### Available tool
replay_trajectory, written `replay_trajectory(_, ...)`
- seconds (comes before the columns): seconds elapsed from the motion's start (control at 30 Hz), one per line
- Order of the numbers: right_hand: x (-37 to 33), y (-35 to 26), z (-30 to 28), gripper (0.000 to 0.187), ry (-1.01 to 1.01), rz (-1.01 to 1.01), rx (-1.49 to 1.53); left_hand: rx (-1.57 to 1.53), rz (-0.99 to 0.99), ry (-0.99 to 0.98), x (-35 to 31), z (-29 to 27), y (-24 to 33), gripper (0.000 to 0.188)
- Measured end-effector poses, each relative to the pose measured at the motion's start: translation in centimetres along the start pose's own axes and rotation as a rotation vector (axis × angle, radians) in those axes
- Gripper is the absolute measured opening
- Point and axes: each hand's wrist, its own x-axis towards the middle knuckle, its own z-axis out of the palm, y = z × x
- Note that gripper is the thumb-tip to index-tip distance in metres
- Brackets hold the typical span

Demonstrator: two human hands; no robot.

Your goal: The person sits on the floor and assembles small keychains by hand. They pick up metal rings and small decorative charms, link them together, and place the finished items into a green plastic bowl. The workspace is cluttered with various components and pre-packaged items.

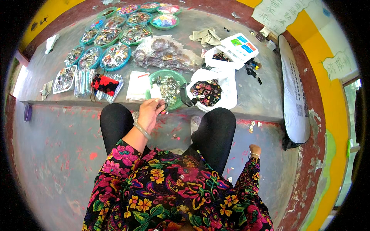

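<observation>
My left hand [147, 115], a bangle on its wrist, is in front of my knees at the step's edge. Its fingers are pinched on a small item with a dark loop. Just beyond the fingertips is a green plastic basket [178, 79] of small shiny packets, with a white piece at its near side. My right hand [254, 149] hangs low at my right side, closed, and whatever it may hold is hidden. A white plastic bag [230, 90] full of small multicoloured pieces stands to the right of the basket, a black strap-like thing [186, 96] between them.
Several round baskets [116, 57] of small goods cover the back left. Clear plastic bags [165, 54] lie mid-step, with white packets [137, 85] and a red-and-black pouch [106, 84] nearer. Another white bag [242, 45] stands behind; a long white board [295, 92] leans right.
</observation>
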Motion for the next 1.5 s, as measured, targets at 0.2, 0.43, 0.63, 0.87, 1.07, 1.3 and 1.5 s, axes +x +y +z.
replay_trajectory(0.2, -1.1, -6.8, -16.1, 0.014, -0.018, 0.411, 1.790, 0.016, -0.051, 0.023, -0.5, -0.4, 0.2, 0.018)
replay_trajectory(0.43, 1.0, -13.4, -28.3, 0.018, -0.019, -0.213, 2.039, -0.006, -0.028, -0.080, -0.9, 0.1, 0.2, 0.014)
replay_trajectory(0.63, 0.1, -25.6, -36.9, 0.023, -0.162, -0.591, 1.814, -0.101, -0.041, -0.111, -1.2, 0.5, 0.7, 0.016)
replay_trajectory(0.87, -0.3, -34.4, -37.7, 0.019, -0.508, -0.720, 1.804, -0.100, -0.041, -0.129, -1.5, 0.8, 1.5, 0.018)
replay_trajectory(1.07, -0.2, -34.7, -37.2, 0.009, -0.416, -0.614, 1.896, -0.086, -0.057, -0.152, -1.6, 1.3, 1.6, 0.018)
replay_trajectory(1.3, -0.3, -34.6, -36.7, 0.009, -0.312, -0.627, 1.854, -0.111, -0.082, -0.195, -1.7, 1.2, 1.4, 0.019)
replay_trajectory(1.5, -0.2, -35.2, -35.7, 0.006, -0.234, -0.682, 1.780, -0.037, -0.119, -0.165, -1.4, 0.9, 1.0, 0.017)
